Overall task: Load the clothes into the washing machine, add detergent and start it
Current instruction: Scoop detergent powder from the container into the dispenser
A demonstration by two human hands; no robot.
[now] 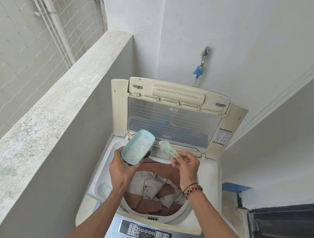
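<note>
Brown and cream clothes already filled the cream top-loading washing machine. Above its drum, the left hand held a pale-green detergent tub; the right hand pinched a loaded green plastic scoop over the drawer. Starting remained.

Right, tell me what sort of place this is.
Probably a utility balcony used for laundry: a top-loading washing machine stands against a low concrete parapet, netting closes the open side above it, and a wall tap feeds the machine.

Mint-green scoop, brown-and-cream clothes
</note>
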